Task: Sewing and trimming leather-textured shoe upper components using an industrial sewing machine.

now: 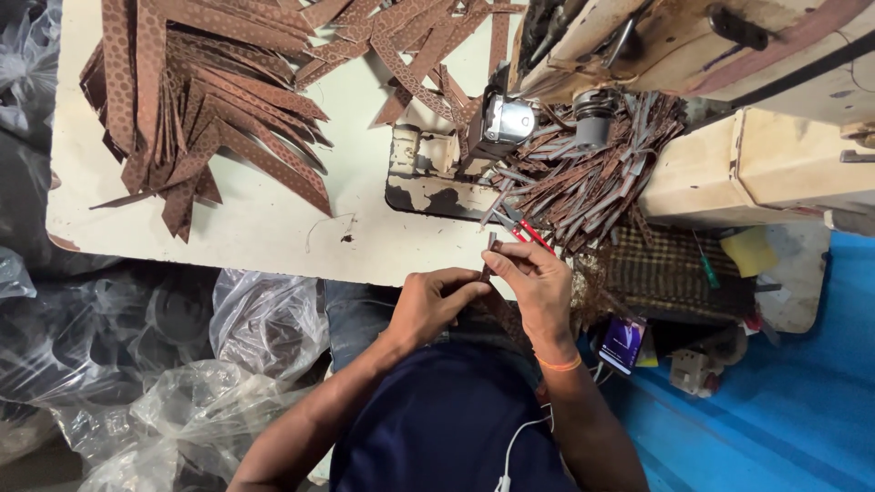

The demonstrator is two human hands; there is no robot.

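Observation:
My left hand (pixel 430 301) and my right hand (pixel 538 284) meet over my lap at the table's near edge. Together they pinch a narrow brown strip (pixel 490 248) that stands up between the fingertips. Red-handled snips (pixel 527 233) lie against my right hand's fingers; whether they are gripped is unclear. A heap of thin brown strips (pixel 583 182) lies just beyond my hands, under the sewing machine (pixel 674 55).
A pile of wide patterned brown strips (pixel 200 109) covers the white table (pixel 264 228) at the left. Clear plastic bags (pixel 164 364) lie on the floor at the left. A phone (pixel 623 343) and a woven mat (pixel 670 273) sit to the right, above a blue floor (pixel 784 401).

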